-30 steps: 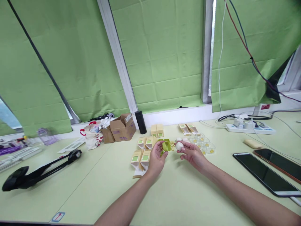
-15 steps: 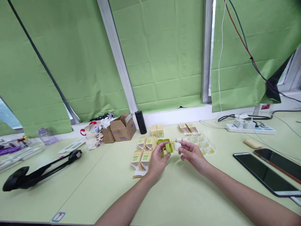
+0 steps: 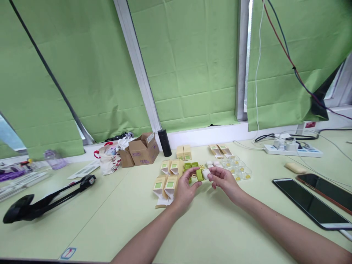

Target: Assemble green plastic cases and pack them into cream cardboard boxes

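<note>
Pinched in the fingers of my left hand (image 3: pixel 186 189) is a small green square case (image 3: pixel 199 175). My right hand (image 3: pixel 224 180) grips a small white rounded block (image 3: pixel 206 173), pressed against the green case's right side. Whether the block sits partly inside the case, I cannot tell. Behind my left fingers lie more green cases (image 3: pixel 194 165) on the table. More white blocks (image 3: pixel 209 163) lie just behind my right fingertips. A clear plastic tray (image 3: pixel 245 172) with small yellow pieces stands beyond my right hand.
Several cream cartons with green windows (image 3: pixel 171 182) stand left of my hands; others (image 3: pixel 183 152) stand farther back. Two phones (image 3: pixel 310 201) lie at right, near a power strip (image 3: pixel 293 148). A cardboard box (image 3: pixel 144 148) and black cylinder (image 3: pixel 164 143) stand behind. A black strapped device (image 3: pixel 49 198) lies left.
The white block has moved left and met the green case, closing the gap between them. My left fingers have tilted the case slightly.
</note>
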`<state>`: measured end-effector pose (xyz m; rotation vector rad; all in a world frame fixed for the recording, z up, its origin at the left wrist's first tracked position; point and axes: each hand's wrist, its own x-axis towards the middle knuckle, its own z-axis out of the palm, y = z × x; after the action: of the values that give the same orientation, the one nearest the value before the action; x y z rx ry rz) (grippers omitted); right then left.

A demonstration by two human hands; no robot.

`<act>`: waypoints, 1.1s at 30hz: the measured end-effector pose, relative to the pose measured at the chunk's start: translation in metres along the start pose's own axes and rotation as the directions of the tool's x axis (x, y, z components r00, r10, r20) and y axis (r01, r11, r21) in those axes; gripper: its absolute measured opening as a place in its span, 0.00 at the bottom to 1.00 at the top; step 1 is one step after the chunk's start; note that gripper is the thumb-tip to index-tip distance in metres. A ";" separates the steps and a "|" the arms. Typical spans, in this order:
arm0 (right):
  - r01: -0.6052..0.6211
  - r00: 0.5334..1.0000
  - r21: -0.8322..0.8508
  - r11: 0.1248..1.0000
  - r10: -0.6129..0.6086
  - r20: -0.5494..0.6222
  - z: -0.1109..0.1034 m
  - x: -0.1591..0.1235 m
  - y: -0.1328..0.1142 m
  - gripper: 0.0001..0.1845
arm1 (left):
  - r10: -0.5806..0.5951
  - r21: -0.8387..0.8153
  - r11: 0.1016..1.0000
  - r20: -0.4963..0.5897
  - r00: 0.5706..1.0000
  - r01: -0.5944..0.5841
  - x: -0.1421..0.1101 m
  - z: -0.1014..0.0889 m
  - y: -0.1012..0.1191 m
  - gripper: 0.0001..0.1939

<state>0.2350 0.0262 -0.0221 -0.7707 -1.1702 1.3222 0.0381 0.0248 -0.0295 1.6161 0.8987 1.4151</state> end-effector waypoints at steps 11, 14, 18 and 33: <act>-0.006 0.999 -0.002 1.000 0.006 0.032 0.000 0.001 0.002 0.28 | 0.002 0.023 1.000 -0.003 1.000 -0.002 -0.003 0.001 0.005 0.26; -0.005 0.999 -0.008 1.000 0.005 0.042 0.000 0.001 0.004 0.27 | 0.009 0.022 1.000 -0.008 1.000 -0.009 -0.003 0.002 0.005 0.25; 0.000 0.999 -0.017 1.000 0.001 0.035 0.000 0.001 0.004 0.28 | 0.014 0.018 1.000 -0.009 1.000 -0.014 -0.003 0.002 0.006 0.25; 0.074 0.997 -0.085 0.994 -0.071 0.043 0.003 -0.002 0.013 0.32 | 0.049 0.091 0.995 -0.028 0.998 -0.046 -0.008 0.005 0.012 0.22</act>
<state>0.2282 0.0260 -0.0337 -0.7599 -1.2831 1.2384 0.0424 0.0122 -0.0226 1.6976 0.9601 1.4533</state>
